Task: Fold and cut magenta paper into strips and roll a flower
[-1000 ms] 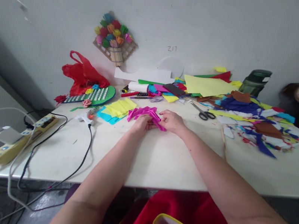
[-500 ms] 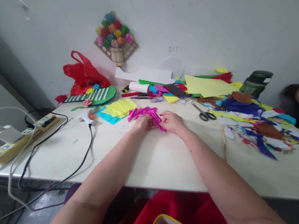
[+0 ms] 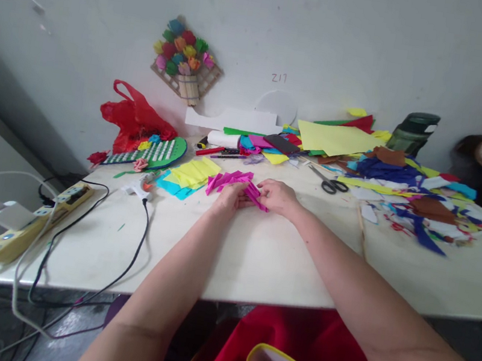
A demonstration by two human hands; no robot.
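Note:
Bright pink crepe-like paper, in folded, overlapping pieces, lies at the middle of the table under and between my hands. My left hand pinches a pink piece at its near edge, fingers curled round it. From the right, my right hand closes thumb and fingertips on the right end of the same paper. The fingertips partly hide it. Just left of the pink paper, yellow paper pieces overlap light-blue paper on the white table.
Black-handled scissors lie right of my hands, before a heap of coloured scraps. A green bottle stands behind. At left are a power strip with cables, a hot-glue gun, a green board and a red bag.
My left fingers have shifted slightly on the pink paper. My right hand keeps its place, and the rest of the table looks the same.

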